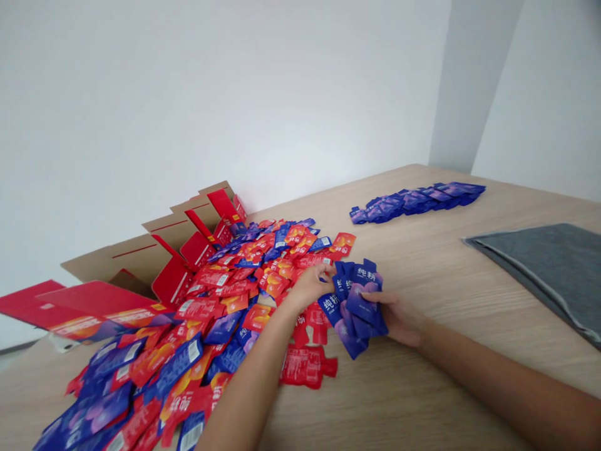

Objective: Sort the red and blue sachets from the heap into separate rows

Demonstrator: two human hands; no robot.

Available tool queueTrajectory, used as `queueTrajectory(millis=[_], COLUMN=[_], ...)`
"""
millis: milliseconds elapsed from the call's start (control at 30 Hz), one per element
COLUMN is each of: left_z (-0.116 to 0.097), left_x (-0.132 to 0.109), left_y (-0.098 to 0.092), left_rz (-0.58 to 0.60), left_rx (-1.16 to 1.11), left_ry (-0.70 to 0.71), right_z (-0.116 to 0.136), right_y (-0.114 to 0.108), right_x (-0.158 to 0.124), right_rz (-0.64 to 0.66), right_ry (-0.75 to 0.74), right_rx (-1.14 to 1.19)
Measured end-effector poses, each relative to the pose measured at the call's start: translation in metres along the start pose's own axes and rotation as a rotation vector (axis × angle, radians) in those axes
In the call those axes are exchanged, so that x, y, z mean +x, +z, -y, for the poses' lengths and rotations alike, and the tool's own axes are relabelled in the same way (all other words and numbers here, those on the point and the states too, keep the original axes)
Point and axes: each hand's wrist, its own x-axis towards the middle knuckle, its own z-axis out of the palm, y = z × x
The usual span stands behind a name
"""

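A big heap of red and purple pouches (pixel 201 313) covers the left of the wooden table (pixel 422 376). My right hand (pixel 399 316) is closed on a fanned stack of purple pouches (pixel 357 304) just right of the heap. My left hand (pixel 310 285) reaches over the heap and pinches the top left edge of that same stack. A single red pouch (pixel 307 364) lies under my left forearm.
A row of purple pouches (pixel 417 200) lies at the far side of the table. Flattened red and brown cartons (pixel 154 250) lean at the back left by the white wall. A grey felt mat (pixel 554 269) covers the right edge.
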Motion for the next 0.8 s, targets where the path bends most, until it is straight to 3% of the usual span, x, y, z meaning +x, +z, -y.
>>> queueTrajectory(millis=[167,333,467,600,733,800], left_z=[0.019,0.036,0.038,0.035,0.038,0.039], left_x=[0.003,-0.013,-0.020,-0.016,-0.011,-0.011], left_y=[0.007,0.028,0.036,0.032,0.030,0.032], left_rz=[-0.203,-0.064,0.011,-0.116,-0.305,-0.335], left_rx=[-0.265,-0.276,-0.274,-0.281,-0.233,-0.170], left_ry=[-0.064,-0.097,-0.120,0.069,0.041,0.051], right_z=[0.004,0.012,0.015,0.010,0.002,0.000], right_y=[-0.005,-0.007,-0.003,0.000,-0.001,-0.002], right_x=[0.008,0.013,0.011,0.008,0.008,0.010], right_rz=[-0.096,-0.265,-0.270,-0.215,-0.142,-0.153], right_ry=[-0.107,-0.243,-0.196,-0.139,-0.040,-0.058], right_rx=[0.066,0.160,0.130,0.055,-0.006,0.000])
